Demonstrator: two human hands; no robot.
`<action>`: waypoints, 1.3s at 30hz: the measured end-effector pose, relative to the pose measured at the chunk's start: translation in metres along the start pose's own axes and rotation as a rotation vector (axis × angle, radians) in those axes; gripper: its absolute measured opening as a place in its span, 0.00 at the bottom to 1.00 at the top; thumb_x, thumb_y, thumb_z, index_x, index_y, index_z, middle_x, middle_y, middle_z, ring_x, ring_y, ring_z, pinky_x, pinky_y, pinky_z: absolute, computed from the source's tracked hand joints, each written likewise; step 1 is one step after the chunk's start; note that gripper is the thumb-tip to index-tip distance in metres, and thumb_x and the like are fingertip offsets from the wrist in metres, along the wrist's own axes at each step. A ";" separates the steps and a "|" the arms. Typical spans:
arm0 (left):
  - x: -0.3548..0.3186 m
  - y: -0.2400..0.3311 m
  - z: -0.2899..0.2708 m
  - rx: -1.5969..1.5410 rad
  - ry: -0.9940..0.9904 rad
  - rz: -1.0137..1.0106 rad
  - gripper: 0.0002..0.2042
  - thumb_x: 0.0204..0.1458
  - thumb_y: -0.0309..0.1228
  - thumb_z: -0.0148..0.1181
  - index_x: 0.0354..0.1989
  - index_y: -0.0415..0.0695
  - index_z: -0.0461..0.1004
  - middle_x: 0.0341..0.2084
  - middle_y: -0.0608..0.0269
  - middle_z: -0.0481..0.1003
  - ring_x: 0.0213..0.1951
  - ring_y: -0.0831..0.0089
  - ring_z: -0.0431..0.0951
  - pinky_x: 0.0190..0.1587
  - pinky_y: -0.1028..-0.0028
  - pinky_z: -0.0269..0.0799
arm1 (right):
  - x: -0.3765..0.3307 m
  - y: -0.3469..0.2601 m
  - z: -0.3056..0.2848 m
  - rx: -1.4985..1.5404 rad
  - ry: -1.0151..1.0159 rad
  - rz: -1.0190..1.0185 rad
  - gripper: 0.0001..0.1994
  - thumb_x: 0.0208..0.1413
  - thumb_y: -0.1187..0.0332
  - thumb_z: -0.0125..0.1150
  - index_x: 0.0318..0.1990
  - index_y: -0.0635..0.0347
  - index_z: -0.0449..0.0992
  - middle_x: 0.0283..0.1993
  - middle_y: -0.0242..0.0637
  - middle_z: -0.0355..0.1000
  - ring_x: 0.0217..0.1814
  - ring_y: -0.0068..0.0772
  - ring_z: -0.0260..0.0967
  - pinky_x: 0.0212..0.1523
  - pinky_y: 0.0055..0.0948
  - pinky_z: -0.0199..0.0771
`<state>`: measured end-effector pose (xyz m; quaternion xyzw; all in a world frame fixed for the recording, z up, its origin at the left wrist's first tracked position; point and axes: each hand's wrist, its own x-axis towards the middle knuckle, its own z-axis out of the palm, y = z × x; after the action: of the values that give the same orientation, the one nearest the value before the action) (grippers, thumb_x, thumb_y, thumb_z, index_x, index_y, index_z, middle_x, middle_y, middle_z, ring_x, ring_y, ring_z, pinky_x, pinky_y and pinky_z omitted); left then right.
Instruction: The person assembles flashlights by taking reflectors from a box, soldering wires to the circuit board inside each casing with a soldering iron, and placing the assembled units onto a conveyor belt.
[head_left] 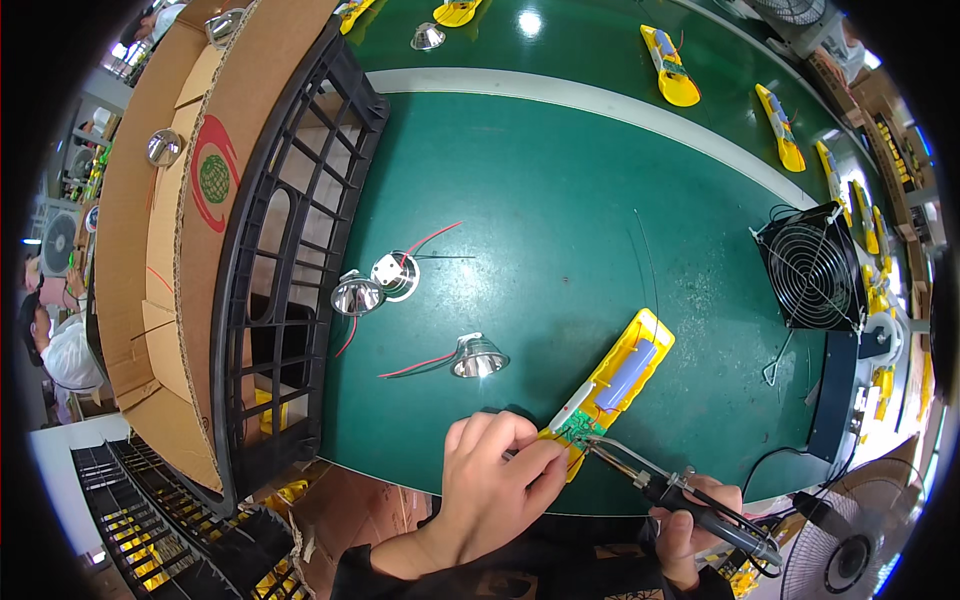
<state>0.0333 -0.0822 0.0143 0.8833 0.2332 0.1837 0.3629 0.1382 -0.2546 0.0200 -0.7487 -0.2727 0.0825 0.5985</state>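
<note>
With a black-handled soldering iron [715, 522] in the curled right hand [680, 540], pinching something indistinct with the left hand [492, 485], apparently soldering a green circuit board [580, 428] in a long yellow plastic housing [629, 398], next needing steadiness.

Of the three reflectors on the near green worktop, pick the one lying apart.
The front reflector, its red wire reaching left; the other two lie together beside the black crate.

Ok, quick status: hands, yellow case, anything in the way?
Left hand at the circuit board; right hand gripping soldering iron, tip at board. Yellow case open, battery showing. Loose reflectors lie apart, leftward.
</note>
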 end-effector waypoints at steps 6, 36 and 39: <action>-0.001 0.000 0.003 0.010 0.020 -0.009 0.05 0.33 0.26 0.62 0.19 0.47 0.72 0.18 0.71 0.61 0.23 0.73 0.61 0.28 0.74 0.53 | -0.004 0.002 -0.001 0.001 0.024 -0.002 0.18 0.43 0.57 0.57 0.16 0.62 0.63 0.11 0.34 0.67 0.12 0.30 0.64 0.17 0.23 0.66; -0.008 0.029 -0.011 0.159 -0.169 -0.050 0.30 0.36 0.35 0.65 0.47 0.35 0.61 0.34 0.54 0.67 0.33 0.60 0.69 0.36 0.67 0.67 | -0.030 0.044 -0.050 0.105 0.353 -0.061 0.17 0.48 0.59 0.54 0.33 0.66 0.60 0.17 0.35 0.62 0.10 0.17 0.58 0.17 0.14 0.59; 0.009 0.027 0.003 0.213 -0.191 -0.093 0.28 0.38 0.37 0.64 0.45 0.33 0.61 0.32 0.50 0.67 0.33 0.55 0.69 0.37 0.65 0.66 | -0.032 0.059 -0.056 0.168 0.350 -0.063 0.16 0.48 0.62 0.54 0.34 0.66 0.60 0.23 0.39 0.63 0.11 0.19 0.59 0.14 0.14 0.59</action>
<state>0.0500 -0.0959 0.0335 0.9185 0.2566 0.0559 0.2957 0.1548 -0.3269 -0.0270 -0.6903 -0.1799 -0.0451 0.6993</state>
